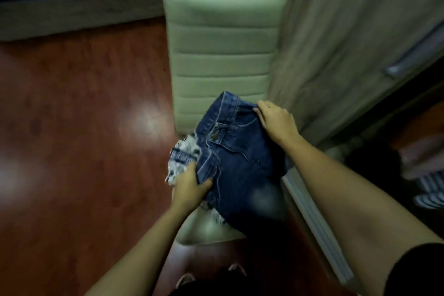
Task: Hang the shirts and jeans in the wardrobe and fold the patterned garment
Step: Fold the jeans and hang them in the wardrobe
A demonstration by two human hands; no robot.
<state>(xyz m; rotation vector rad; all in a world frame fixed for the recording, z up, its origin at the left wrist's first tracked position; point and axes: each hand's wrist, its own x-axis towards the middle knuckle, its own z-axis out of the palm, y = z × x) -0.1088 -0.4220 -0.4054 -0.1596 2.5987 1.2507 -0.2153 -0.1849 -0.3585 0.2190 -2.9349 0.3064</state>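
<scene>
Lift the jeans straight up off the chair by the waistband, keeping both grips level so the legs drop free and hang untwisted. Avoid dragging along the patterned garment lying underneath on the seat, touching the denim at its left edge; shake loose if caught. Turn then toward the wardrobe just to the right, and look for a hanger, none in view here. Judging by the bunched denim, probably only starting on the jeans, with the folding not yet begun. Note the left hand clenched on the near left side of the denim, thumb on top and fingers tucked under the cloth. Note the right hand grasping the far corner of the waistband, fingers curled over the edge. Neither released, neither flat. Expect heavy, stiff fabric: hold firmly, well in from the corners, to prevent a slip.
</scene>
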